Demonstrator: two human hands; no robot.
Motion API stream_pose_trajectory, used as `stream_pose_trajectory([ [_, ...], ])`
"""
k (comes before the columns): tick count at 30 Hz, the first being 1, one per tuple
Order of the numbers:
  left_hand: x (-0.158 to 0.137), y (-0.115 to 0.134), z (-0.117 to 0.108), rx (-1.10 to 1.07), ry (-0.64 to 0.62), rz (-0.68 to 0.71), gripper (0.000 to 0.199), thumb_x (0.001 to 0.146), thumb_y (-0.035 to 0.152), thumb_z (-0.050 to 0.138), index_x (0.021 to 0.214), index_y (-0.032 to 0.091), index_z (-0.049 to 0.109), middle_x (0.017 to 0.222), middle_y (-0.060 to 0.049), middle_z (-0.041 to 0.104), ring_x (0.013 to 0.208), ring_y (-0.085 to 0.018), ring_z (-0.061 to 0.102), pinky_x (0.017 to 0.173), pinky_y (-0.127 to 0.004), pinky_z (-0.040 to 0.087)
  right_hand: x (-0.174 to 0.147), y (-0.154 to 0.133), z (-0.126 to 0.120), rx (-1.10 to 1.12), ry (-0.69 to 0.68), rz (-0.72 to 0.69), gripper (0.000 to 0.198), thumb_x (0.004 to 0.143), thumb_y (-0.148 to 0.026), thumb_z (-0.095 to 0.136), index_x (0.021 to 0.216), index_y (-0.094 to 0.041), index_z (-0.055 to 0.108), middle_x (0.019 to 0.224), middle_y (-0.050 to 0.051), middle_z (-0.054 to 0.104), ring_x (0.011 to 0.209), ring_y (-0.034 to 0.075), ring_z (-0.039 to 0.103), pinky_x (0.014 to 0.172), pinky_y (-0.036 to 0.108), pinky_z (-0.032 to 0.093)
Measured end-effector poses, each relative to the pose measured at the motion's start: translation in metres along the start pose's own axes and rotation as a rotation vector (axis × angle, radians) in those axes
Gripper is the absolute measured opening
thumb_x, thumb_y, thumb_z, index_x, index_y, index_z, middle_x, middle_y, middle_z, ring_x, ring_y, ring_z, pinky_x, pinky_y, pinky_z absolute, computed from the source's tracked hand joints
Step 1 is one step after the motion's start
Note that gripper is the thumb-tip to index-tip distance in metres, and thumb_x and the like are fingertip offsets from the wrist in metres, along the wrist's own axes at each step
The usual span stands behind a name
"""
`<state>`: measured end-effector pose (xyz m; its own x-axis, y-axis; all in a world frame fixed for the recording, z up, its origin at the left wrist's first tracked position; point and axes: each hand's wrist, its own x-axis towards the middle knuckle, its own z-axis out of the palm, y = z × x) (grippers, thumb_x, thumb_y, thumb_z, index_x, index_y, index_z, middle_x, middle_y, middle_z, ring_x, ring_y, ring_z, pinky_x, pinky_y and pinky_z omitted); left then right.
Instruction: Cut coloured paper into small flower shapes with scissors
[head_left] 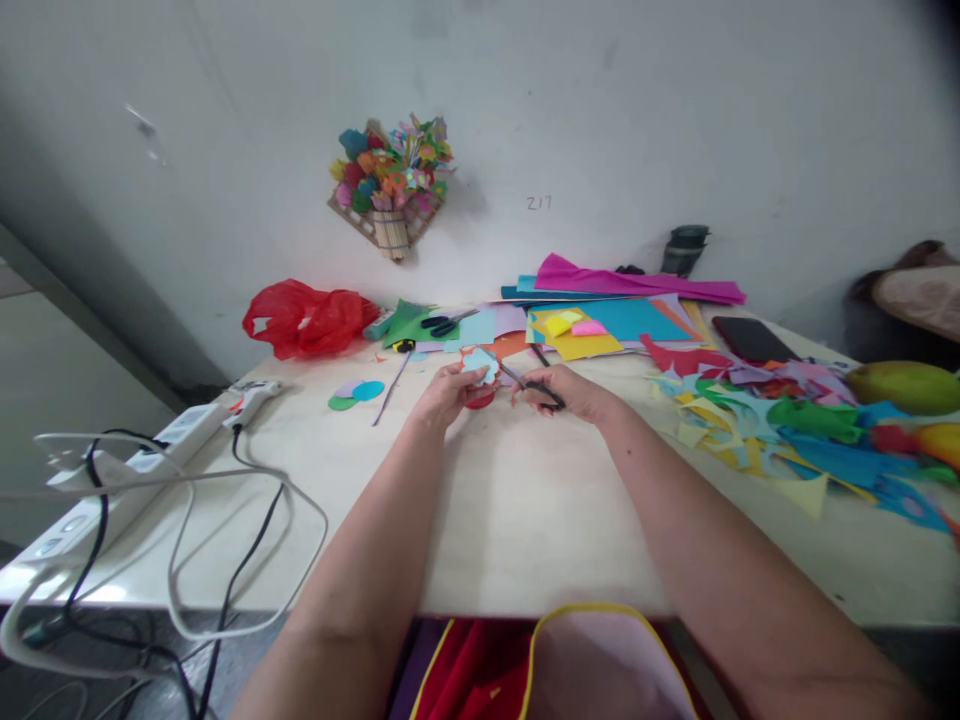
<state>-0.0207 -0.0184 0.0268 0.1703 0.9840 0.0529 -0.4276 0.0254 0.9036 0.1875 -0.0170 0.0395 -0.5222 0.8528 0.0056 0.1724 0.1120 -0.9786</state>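
Near the middle of the table, my left hand (448, 392) pinches a light-blue paper flower (480, 367) with scalloped edges. Orange-red paper shows just behind the flower, and a red paper piece (481, 399) lies below it. My right hand (568, 391) is closed round the dark handles of a pair of scissors (541, 390). The scissors' blades point left, toward the paper's right edge; whether they touch it I cannot tell. Left of my hands lie several paper circles, among them a blue circle (368, 390) and a green circle (342, 403).
Coloured paper sheets (637, 320) and a second pair of scissors (439, 325) lie at the back. Paper scraps (750, 420) and a phone (752, 340) spread right. A red plastic bag (307, 315) sits back left; a power strip (191, 425) with loose cables (259, 540) lines the left side.
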Motion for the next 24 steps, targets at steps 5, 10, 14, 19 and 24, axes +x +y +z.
stream_pose_trajectory([
  [5,0.002,-0.002,0.006,-0.012,0.088,-0.030,0.014,0.068,0.007,0.076,0.077,0.008,0.066,0.068,-0.004,0.068,0.056,-0.012,0.065,0.065,-0.024,0.057,0.002,0.002,0.001,0.015,0.052,-0.025,0.026,0.065,-0.032,0.077,0.079,-0.012,0.069,0.054,-0.002,0.058,0.041,0.006,0.042,0.039,0.020,0.032],
  [10,0.002,-0.003,0.010,-0.025,0.132,-0.034,0.013,0.072,0.007,0.074,0.081,0.008,0.065,0.071,-0.007,0.070,0.056,-0.012,0.066,0.064,-0.024,0.057,0.005,0.003,0.005,0.051,0.097,-0.040,0.027,0.063,-0.029,0.080,0.078,-0.011,0.069,0.056,0.000,0.063,0.039,0.005,0.041,0.037,0.020,0.032],
  [14,0.001,-0.002,0.015,-0.030,0.160,-0.042,0.016,0.072,0.006,0.074,0.085,0.009,0.065,0.072,-0.007,0.071,0.056,-0.012,0.067,0.064,-0.023,0.057,0.006,0.000,0.008,0.068,0.125,-0.022,0.025,0.060,-0.025,0.081,0.077,-0.011,0.069,0.055,0.000,0.063,0.039,0.006,0.042,0.037,0.020,0.033],
  [19,-0.001,-0.002,0.018,-0.061,0.179,-0.057,0.017,0.071,0.007,0.073,0.086,0.010,0.064,0.073,-0.007,0.071,0.060,-0.014,0.069,0.066,-0.024,0.058,0.006,-0.001,0.012,0.057,0.155,-0.020,0.024,0.061,-0.022,0.082,0.079,-0.011,0.070,0.055,0.000,0.063,0.040,0.006,0.044,0.038,0.020,0.035],
  [24,0.000,-0.002,0.019,-0.062,0.209,-0.085,0.016,0.070,0.008,0.071,0.083,0.012,0.063,0.070,-0.005,0.070,0.061,-0.015,0.069,0.065,-0.025,0.059,0.009,0.003,0.013,0.061,0.165,-0.010,0.028,0.061,-0.025,0.084,0.081,-0.011,0.073,0.053,-0.001,0.060,0.041,0.007,0.043,0.038,0.020,0.034],
])
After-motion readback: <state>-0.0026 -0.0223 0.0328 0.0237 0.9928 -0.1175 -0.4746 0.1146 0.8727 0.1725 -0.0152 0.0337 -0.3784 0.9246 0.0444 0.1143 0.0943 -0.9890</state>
